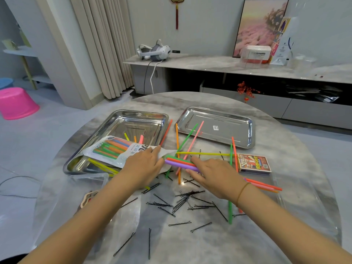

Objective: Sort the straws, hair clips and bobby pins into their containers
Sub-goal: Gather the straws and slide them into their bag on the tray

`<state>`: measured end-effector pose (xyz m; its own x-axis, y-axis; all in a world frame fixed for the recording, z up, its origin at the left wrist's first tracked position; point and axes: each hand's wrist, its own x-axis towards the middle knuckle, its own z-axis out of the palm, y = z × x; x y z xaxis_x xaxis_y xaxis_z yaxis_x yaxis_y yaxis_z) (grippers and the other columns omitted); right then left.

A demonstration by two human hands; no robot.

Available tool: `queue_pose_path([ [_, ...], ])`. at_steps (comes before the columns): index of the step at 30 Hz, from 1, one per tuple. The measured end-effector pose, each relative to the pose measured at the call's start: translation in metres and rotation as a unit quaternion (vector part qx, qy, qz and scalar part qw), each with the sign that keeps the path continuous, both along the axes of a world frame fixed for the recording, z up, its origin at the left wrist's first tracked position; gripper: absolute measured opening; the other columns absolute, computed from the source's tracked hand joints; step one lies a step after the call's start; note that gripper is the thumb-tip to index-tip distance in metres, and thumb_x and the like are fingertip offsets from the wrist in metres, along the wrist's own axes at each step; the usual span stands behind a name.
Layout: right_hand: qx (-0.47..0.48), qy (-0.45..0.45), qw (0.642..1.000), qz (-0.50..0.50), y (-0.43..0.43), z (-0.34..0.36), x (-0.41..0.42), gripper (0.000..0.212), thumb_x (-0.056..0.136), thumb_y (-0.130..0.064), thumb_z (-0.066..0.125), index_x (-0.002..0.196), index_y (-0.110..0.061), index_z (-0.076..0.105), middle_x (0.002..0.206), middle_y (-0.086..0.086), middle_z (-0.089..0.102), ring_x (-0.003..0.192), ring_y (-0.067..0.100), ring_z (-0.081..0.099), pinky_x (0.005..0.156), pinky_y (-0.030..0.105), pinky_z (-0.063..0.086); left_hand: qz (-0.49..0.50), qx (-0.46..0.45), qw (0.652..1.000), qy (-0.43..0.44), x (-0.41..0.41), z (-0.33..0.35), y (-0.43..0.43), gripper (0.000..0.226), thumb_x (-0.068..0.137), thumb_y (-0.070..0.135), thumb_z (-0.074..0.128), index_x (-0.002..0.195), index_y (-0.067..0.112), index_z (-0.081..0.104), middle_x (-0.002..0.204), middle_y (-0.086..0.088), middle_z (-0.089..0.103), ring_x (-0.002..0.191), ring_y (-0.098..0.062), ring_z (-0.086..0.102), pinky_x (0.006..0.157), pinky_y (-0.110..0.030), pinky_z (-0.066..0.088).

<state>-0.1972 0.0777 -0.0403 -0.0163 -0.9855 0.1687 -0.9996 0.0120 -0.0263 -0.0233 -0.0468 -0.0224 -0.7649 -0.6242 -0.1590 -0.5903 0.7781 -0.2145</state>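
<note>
Head view looks down on a bundle of straws (pixel 179 162), purple, red and green, held level over the middle of the desk (pixel 190 244); the right hand (pixel 211 174) grips it from the right, fingers curled round it and the forefinger laid along the top; the bundle's free end points left, touching the mouth of a white bag (pixel 114 151); the left hand (pixel 144 164) grips that bag at its open edge; the bag lies in the left tray (pixel 80 155), its mouth reaching over the tray's near right corner, with yellow straws under it and a few straw ends showing past its far edge.

Loose straws (pixel 203 153) lie crossed beyond and under the bundle; a pink and a green one rest on the rim of the right tray (pixel 249 130), a long green one runs down toward the near edge, and more stick out to the right from under the right wrist; bobby pins (pixel 181 202) are scattered on the desk between and below the two forearms; a beige hair clip (pixel 86 200) shows at the left, partly hidden by the left forearm; a clear tub (pixel 89 178) sits just beside the left tray's near edge; a card box (pixel 254 164) lies right of the right hand, near the right tray.
</note>
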Motion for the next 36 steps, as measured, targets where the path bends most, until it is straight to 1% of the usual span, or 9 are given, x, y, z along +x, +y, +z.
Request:
queue_pose_path([
  [9, -0.022, 0.033, 0.999, -0.014, -0.002, -0.003, 0.012, 0.043, 0.101, -0.046, 0.02, 0.129, -0.018, 0.037, 0.099, 0.004, 0.061, 0.074, 0.025, 0.048, 0.061, 0.032, 0.031, 0.018, -0.045, 0.997, 0.055, -0.011, -0.009, 0.013, 0.023, 0.099, 0.018, 0.039, 0.119, 0.011, 0.047, 0.158, -0.006, 0.009, 0.131, -0.031, 0.034, 0.078, -0.04, 0.049],
  [13, -0.03, 0.047, 0.998, -0.015, -0.003, 0.0, 0.008, 0.043, 0.101, -0.045, 0.02, 0.124, -0.016, 0.04, 0.099, 0.005, 0.061, 0.074, 0.025, 0.048, 0.061, 0.033, 0.032, -0.006, -0.1, 0.993, 0.064, -0.009, -0.002, 0.017, 0.03, 0.068, 0.02, 0.079, 0.094, 0.008, 0.069, 0.132, -0.016, 0.055, 0.103, -0.029, 0.062, 0.061, -0.032, 0.054],
  [17, -0.035, 0.038, 0.998, -0.024, -0.004, 0.005, 0.008, 0.041, 0.101, -0.043, 0.023, 0.116, -0.012, 0.045, 0.097, 0.007, 0.061, 0.069, 0.026, 0.041, 0.061, 0.034, 0.031, -0.039, -0.098, 0.992, 0.063, -0.013, -0.005, 0.023, 0.03, 0.087, 0.01, 0.057, 0.116, 0.0, 0.056, 0.149, -0.025, 0.027, 0.126, -0.043, 0.041, 0.088, -0.044, 0.048],
  [20, -0.046, 0.075, 0.996, -0.027, -0.006, 0.004, 0.011, 0.037, 0.099, -0.042, 0.036, 0.109, -0.01, 0.051, 0.089, 0.007, 0.063, 0.064, 0.026, 0.049, 0.049, 0.031, 0.026, -0.031, -0.085, 0.994, 0.061, -0.015, -0.001, 0.032, 0.023, 0.06, 0.003, 0.075, 0.081, -0.004, 0.067, 0.122, -0.034, 0.055, 0.094, -0.05, 0.061, 0.068, -0.047, 0.056],
  [24, -0.101, 0.131, 0.984, -0.067, -0.008, 0.003, 0.013, 0.042, 0.053, -0.043, 0.087, 0.06, -0.013, 0.059, 0.04, -0.001, 0.048, 0.025, 0.016, 0.04, 0.043, 0.021, -0.01, 0.017, -0.049, 0.99, 0.132, -0.026, -0.012, 0.038, 0.058, 0.083, 0.026, 0.027, 0.115, -0.006, 0.062, 0.124, -0.025, 0.059, 0.105, -0.041, 0.061, 0.078, -0.041, 0.055],
  [26, -0.098, 0.133, 0.983, -0.075, -0.008, 0.0, 0.013, 0.046, 0.043, -0.045, 0.091, 0.055, -0.013, 0.06, 0.038, -0.002, 0.045, 0.023, 0.013, 0.038, 0.041, 0.019, -0.003, 0.037, -0.008, 0.981, 0.191, -0.027, -0.014, 0.045, 0.065, 0.085, 0.031, 0.019, 0.127, -0.005, 0.054, 0.125, -0.019, 0.06, 0.108, -0.036, 0.061, 0.077, -0.039, 0.054],
  [29, -0.095, 0.176, 0.978, -0.065, -0.005, 0.004, 0.017, 0.049, 0.029, -0.038, 0.095, 0.048, -0.013, 0.058, 0.041, -0.004, 0.044, 0.026, 0.012, 0.037, 0.042, 0.019, 0.007, 0.069, -0.033, 0.98, 0.183, -0.03, -0.025, 0.045, 0.063, 0.095, 0.035, 0.007, 0.149, 0.002, 0.011, 0.155, -0.012, 0.021, 0.14, -0.031, 0.027, 0.107, -0.038, 0.033],
  [33, -0.109, 0.187, 0.976, -0.038, -0.007, -0.004, 0.015, 0.064, 0.034, -0.028, 0.093, 0.074, -0.009, 0.048, 0.046, -0.003, 0.048, 0.028, 0.013, 0.04, 0.041, 0.02, 0.009, 0.08, -0.004, 0.982, 0.17, -0.029, -0.024, 0.035, 0.08, 0.081, 0.031, -0.006, 0.141, -0.003, 0.035, 0.151, -0.021, 0.029, 0.134, -0.037, 0.035, 0.107, -0.043, 0.036],
  [36, -0.157, 0.216, 0.964, -0.008, -0.008, -0.011, 0.018, 0.05, 0.053, -0.017, 0.081, 0.082, -0.011, 0.041, 0.05, -0.001, 0.051, 0.03, 0.013, 0.042, 0.04, 0.022, 0.012, 0.067, -0.023, 0.988, 0.138, -0.026, -0.02, 0.032, 0.087, 0.074, 0.032, -0.022, 0.149, 0.003, 0.012, 0.159, -0.012, 0.003, 0.146, -0.027, 0.007, 0.118, -0.038, 0.011],
])
